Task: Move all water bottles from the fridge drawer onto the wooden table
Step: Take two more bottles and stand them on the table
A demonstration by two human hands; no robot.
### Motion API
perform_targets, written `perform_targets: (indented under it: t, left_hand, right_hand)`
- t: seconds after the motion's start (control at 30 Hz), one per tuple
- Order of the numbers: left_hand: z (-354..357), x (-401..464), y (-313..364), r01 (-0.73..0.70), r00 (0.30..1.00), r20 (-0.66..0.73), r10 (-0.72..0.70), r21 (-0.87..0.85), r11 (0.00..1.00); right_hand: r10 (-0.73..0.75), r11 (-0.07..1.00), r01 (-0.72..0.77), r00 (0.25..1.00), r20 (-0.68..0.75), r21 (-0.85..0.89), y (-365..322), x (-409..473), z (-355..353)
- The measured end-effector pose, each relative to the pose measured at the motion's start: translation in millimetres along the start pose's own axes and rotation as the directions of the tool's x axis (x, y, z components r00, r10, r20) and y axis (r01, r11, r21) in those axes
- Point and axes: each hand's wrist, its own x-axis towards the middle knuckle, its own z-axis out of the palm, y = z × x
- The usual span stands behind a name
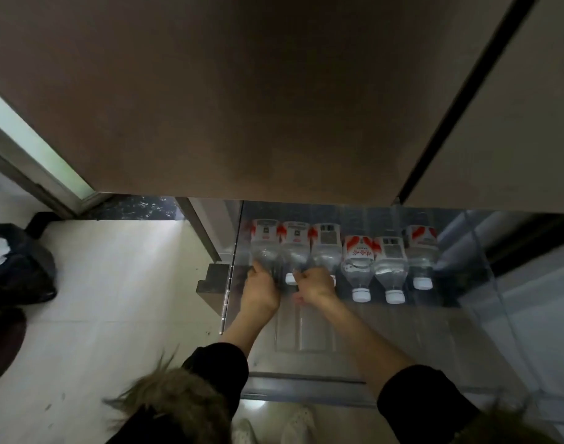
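Several clear water bottles with red-and-white labels lie side by side in the open transparent fridge drawer (306,384), white caps pointing towards me. My left hand (261,288) wraps the neck of the leftmost bottle (264,243), hiding its cap. The second bottle (294,246) lies between my hands with its cap showing. My right hand (316,285) closes over the neck of the third bottle (325,246), its cap peeking out at the hand's right edge. Three more bottles (390,261) lie untouched to the right. The wooden table is out of view.
The brown fridge doors (242,107) hang over the back of the drawer and hide the bottles' bases. A black bag (18,264) sits on the tiled floor at the left. The front of the drawer floor is bare. My white shoes (274,427) stand below the drawer front.
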Motion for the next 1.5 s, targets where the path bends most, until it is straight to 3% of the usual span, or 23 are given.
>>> perform_targets:
  t: [0.13,0.4,0.6,0.73,0.87,0.93,1.03,1.1,1.2,1.37,1.43,1.5]
  left_hand:
    - [-2,4,6,0.118,0.993,0.024,-0.116,-0.183,0.976]
    - [-4,-1,6,0.248,0.968,0.120,-0.219,-0.342,0.907]
    - [-21,-27,10,0.067,0.998,-0.003,-0.068,-0.095,0.993]
    - [-43,-46,14,-0.028,0.990,-0.141,0.015,-0.093,0.995]
    - [-67,-63,12,-0.113,0.945,-0.316,0.083,-0.077,0.991]
    - [-77,-70,13,-0.183,0.912,-0.384,0.144,-0.066,0.981]
    - [-85,-78,16,-0.301,0.837,-0.483,0.259,-0.012,0.953]
    - [-86,-85,21,-0.381,0.781,-0.527,0.335,0.023,0.924]
    - [-85,-90,28,-0.427,0.725,-0.568,0.389,0.071,0.901]
    - [-86,-82,26,-0.422,0.718,-0.576,0.390,0.086,0.903]
    - [-90,-81,23,-0.429,0.735,-0.548,0.399,0.079,0.900]
    - [-94,-82,20,-0.437,0.760,-0.510,0.402,0.055,0.898]
  right_hand:
    - [0.032,0.998,-0.031,0.999,-0.012,0.053,2,8,5]
    - [0.067,0.995,-0.073,0.994,0.091,0.068,7,-14,-16]
    - [0.004,0.996,-0.010,0.997,0.071,0.089,0,-37,-33]
    - [-0.037,0.983,0.028,0.998,0.045,0.181,-10,-49,-38]
    - [-0.075,0.987,0.074,0.997,-0.002,0.140,-18,-66,-50]
    - [-0.112,0.989,0.116,0.992,-0.049,0.088,-25,-79,-60]
    - [-0.215,0.968,0.188,0.963,-0.164,-0.166,-36,-96,-81]
    - [-0.317,0.913,0.226,0.917,-0.242,-0.340,-41,-103,-92]
    - [-0.478,0.836,0.333,0.832,-0.282,-0.437,-47,-108,-93]
    - [-0.710,0.599,0.406,0.668,-0.223,-0.691,-48,-110,-79]
    - [-0.746,0.534,0.435,0.646,-0.162,-0.724,-49,-109,-75]
    - [-0.751,0.540,0.480,0.646,-0.138,-0.692,-54,-109,-74]
